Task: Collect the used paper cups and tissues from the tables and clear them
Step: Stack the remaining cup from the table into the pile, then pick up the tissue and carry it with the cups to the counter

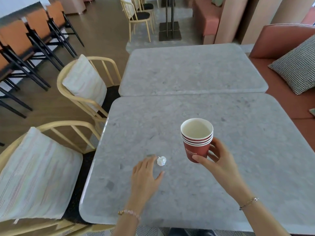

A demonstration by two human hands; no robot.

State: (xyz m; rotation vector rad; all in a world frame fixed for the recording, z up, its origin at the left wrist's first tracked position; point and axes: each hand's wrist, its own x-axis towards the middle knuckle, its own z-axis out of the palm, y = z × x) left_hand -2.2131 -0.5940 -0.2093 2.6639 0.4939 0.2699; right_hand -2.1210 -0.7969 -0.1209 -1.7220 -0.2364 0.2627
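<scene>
Head view: right hand (216, 159) grips stacked red paper cups (196, 140) over near grey table (238, 167); left hand (144, 174), fingers spread and motion-blurred, beside crumpled tissue (161, 161) lying there; contact unclear, cup lettering partly covered.

We see nested red paper cups (196, 142), upright, top one empty, held off the table (238, 167) by the right hand (216, 159). Crumpled white tissue ball (161, 161) lies on the table, left of them.

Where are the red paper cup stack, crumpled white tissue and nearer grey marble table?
red paper cup stack (194, 149), head view, outer wall.
crumpled white tissue (161, 161), head view, its middle.
nearer grey marble table (255, 159), head view, bare top.
</scene>
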